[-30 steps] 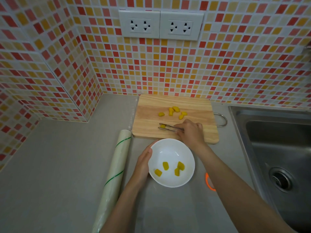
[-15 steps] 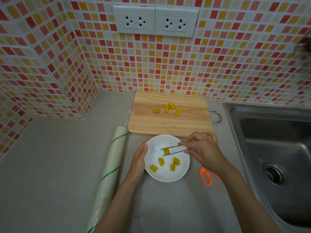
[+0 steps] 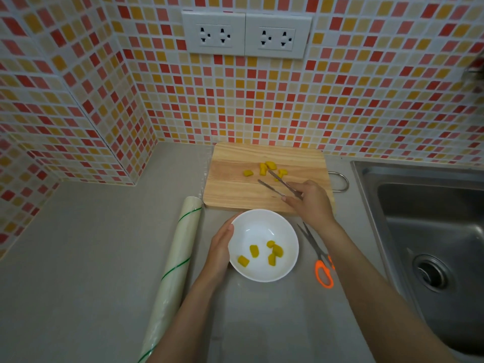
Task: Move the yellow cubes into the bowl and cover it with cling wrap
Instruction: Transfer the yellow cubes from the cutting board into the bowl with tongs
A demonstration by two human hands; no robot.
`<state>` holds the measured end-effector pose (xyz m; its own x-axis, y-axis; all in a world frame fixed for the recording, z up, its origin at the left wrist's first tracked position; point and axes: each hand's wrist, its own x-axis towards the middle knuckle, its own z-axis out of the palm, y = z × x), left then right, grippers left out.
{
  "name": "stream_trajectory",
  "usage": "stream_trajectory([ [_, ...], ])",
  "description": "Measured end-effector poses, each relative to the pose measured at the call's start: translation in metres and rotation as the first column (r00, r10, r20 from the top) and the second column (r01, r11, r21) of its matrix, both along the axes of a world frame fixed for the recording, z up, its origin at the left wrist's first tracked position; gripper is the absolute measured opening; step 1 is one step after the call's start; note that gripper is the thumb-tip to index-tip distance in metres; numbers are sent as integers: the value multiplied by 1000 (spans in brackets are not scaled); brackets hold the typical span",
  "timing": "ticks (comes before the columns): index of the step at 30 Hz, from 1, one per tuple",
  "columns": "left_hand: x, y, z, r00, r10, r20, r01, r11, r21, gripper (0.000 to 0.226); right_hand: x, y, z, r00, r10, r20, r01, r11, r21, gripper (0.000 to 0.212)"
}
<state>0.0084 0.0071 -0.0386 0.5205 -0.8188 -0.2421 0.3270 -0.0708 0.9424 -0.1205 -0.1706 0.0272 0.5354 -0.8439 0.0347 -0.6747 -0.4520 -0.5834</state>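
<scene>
A white bowl (image 3: 262, 226) sits on the grey counter with several yellow cubes (image 3: 272, 254) inside. My left hand (image 3: 221, 248) rests against the bowl's left rim. Behind it lies a wooden cutting board (image 3: 230, 184) with several more yellow cubes (image 3: 263, 169) near its far middle. My right hand (image 3: 310, 203) holds metal tongs (image 3: 275, 183) over the board; the tongs' tips are apart and empty, just in front of those cubes. A roll of cling wrap (image 3: 174, 268) lies left of the bowl.
Orange-handled scissors (image 3: 318, 258) lie right of the bowl. A steel sink (image 3: 429, 231) fills the right side. A tiled wall with two white sockets (image 3: 246, 35) stands behind the board, and a tiled corner juts out at the left.
My right hand dropped the cube from the tongs into the bowl and moved back over the board with the tongs empty. My left hand stayed on the bowl.
</scene>
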Motion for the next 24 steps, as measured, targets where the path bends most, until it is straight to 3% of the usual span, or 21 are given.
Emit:
stream_trajectory([
  [6, 1, -1, 3, 1000, 3, 10, -3, 1000, 9, 30, 52, -17, -17, 994, 22, -110, -20, 999, 26, 30],
  [12, 1, -1, 6, 999, -18, 34, 18, 1000, -7, 29, 66, -19, -27, 992, -27, -122, 27, 1000, 1, 26],
  [15, 0, -1, 9, 999, -27, 37, 28, 999, -16, 29, 57, -12, -23, 998, -37, -57, 38, 999, 10, 26],
  [21, 1, -1, 6, 997, -23, 68, 24, 1000, -2, 30, -5, 35, -6, 968, -19, 249, 29, 999, -37, 24],
  [24, 2, -1, 4, 997, -33, 68, 33, 999, -1, 28, -37, 59, 1, 968, 22, 249, -5, 998, -66, 28],
])
